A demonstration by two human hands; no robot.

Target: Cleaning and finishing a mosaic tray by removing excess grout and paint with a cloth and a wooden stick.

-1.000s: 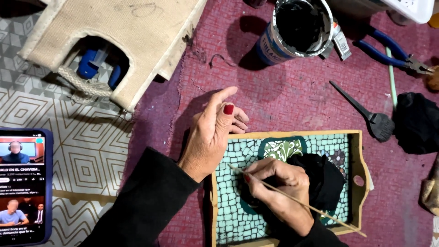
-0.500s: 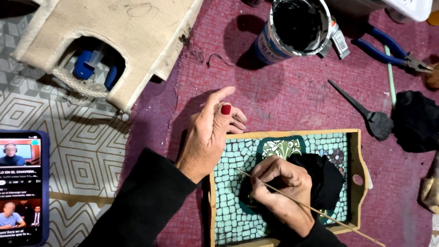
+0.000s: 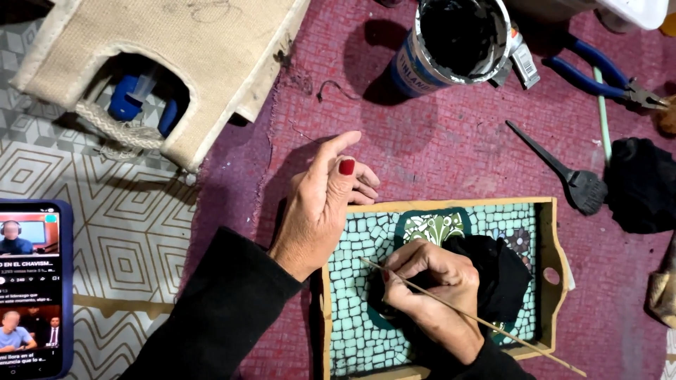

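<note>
A small wooden tray [image 3: 551, 232] with a pale green mosaic floor lies at the lower middle. My right hand [image 3: 429, 281] rests inside it, gripping a thin wooden stick [image 3: 493, 325] whose tip touches the tiles at the left. A black cloth [image 3: 501, 274] sits bunched under and beside that hand. My left hand [image 3: 320, 204] lies flat on the tray's upper left corner and the red mat, fingers together, holding nothing.
An open tin of black paste [image 3: 458, 42] stands at the top. Blue pliers [image 3: 598, 74], a black spatula [image 3: 570, 176] and another black rag [image 3: 644, 183] lie to the right. A canvas bag [image 3: 176, 56] sits upper left, a phone [image 3: 32, 288] lower left.
My right hand and the stick have shifted slightly on the tiles. The left hand stays put on the tray corner.
</note>
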